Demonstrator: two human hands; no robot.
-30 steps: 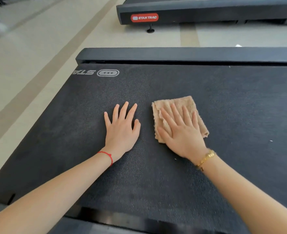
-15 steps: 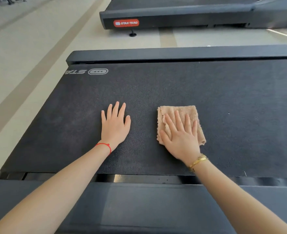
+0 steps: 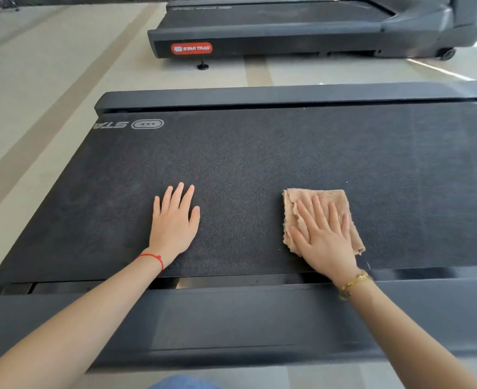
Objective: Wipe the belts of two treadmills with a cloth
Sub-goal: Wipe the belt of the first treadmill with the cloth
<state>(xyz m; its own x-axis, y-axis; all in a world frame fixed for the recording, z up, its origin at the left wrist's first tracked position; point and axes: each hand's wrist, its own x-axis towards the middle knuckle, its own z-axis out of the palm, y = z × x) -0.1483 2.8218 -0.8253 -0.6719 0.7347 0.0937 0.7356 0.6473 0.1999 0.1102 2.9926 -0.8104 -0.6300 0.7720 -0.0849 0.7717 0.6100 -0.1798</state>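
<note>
A black treadmill belt (image 3: 259, 164) fills the middle of the view. My right hand (image 3: 323, 237) lies flat with straight fingers on a folded tan cloth (image 3: 330, 196) and presses it onto the belt near its front edge. To the left, my left hand (image 3: 175, 223) rests flat and bare on the belt, fingers straight, about a hand's width away from the cloth. A second treadmill (image 3: 287, 32) with a red Star Trac label stands across the floor at the back.
The near side rail (image 3: 231, 318) of the treadmill runs under both forearms. A far side rail (image 3: 259, 95) borders the belt. Pale floor (image 3: 35, 94) lies to the left and between the two machines.
My right hand has slid the cloth to the right and toward the belt's near edge. The view has pulled back, so the near side rail now shows.
</note>
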